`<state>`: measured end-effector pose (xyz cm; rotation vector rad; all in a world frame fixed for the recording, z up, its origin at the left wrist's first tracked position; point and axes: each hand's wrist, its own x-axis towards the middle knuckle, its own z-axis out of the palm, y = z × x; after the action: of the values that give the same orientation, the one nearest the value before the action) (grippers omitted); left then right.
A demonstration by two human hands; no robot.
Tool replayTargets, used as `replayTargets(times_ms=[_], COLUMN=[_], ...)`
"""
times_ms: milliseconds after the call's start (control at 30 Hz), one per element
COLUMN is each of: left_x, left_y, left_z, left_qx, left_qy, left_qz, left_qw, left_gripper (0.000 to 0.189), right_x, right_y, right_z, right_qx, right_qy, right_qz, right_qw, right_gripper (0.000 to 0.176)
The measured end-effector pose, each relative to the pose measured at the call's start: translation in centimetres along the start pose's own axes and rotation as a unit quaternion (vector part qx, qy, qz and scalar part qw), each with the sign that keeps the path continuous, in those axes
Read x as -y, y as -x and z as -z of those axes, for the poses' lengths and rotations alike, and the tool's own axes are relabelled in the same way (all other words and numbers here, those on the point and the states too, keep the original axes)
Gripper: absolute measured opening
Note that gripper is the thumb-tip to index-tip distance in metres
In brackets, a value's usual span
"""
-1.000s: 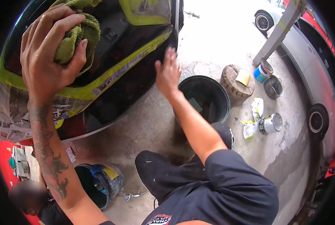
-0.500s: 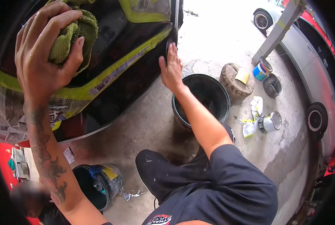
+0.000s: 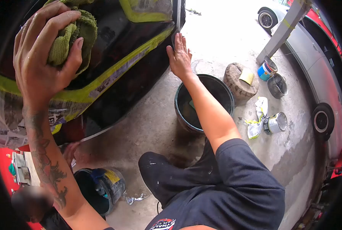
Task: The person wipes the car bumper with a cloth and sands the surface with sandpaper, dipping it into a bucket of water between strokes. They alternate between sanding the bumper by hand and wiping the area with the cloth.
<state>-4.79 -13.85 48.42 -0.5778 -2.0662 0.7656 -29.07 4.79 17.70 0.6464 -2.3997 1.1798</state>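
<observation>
In the upper left, my left hand (image 3: pixel 44 53) is closed around a damp-looking green cloth (image 3: pixel 87 36) against the dark car panel (image 3: pixel 109 40). My right hand (image 3: pixel 181 55) has its fingers stretched out, with the tips at the panel's outer edge. Whether anything thin lies under those fingertips is hidden. Yellow-green masking tape (image 3: pixel 142 51) and newspaper run across the bodywork between my hands. Below my right forearm stands a large dark bucket (image 3: pixel 177 109) with a small greenish piece inside.
A round stump-like block (image 3: pixel 232 78) carries a yellowish piece. Beyond are a blue can (image 3: pixel 263 73), a black pail (image 3: pixel 277 86) and a metal tin (image 3: pixel 276 123). Another bucket (image 3: pixel 119 184) stands lower left, near a co-worker (image 3: pixel 33 203) whose hand (image 3: pixel 69 153) shows. A grey car (image 3: pixel 312 73) is at right.
My right hand has shifted slightly right and down along the panel edge. The left hand with the cloth has barely moved. A co-worker's hand has appeared beside my left forearm.
</observation>
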Motion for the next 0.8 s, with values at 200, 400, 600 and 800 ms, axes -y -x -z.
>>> replayTargets(times_ms=[200, 400, 600, 800], left_x=[0.4, 0.5, 0.3, 0.1], left_y=[0.1, 0.3, 0.2, 0.2], left_z=[-0.1, -0.1, 0.0, 0.0], left_qx=[0.000, 0.000, 0.005, -0.012], left_qy=[0.025, 0.011, 0.013, -0.004], left_qz=[0.009, -0.003, 0.007, 0.000], left_qw=[1.000, 1.000, 1.000, 1.000], left_gripper=[0.041, 0.040, 0.038, 0.038], right_x=[2.1, 2.0, 2.6, 1.8], right_y=[7.3, 1.7, 9.2, 5.9], right_z=[-1.7, 0.0, -1.0, 4.1], right_qx=[0.013, 0.011, 0.034, -0.076], right_qy=[0.047, 0.007, 0.000, -0.482], right_qz=[0.017, -0.063, 0.002, -0.195], right_qw=[0.999, 0.998, 0.999, 0.851], right_gripper=[0.071, 0.067, 0.066, 0.048])
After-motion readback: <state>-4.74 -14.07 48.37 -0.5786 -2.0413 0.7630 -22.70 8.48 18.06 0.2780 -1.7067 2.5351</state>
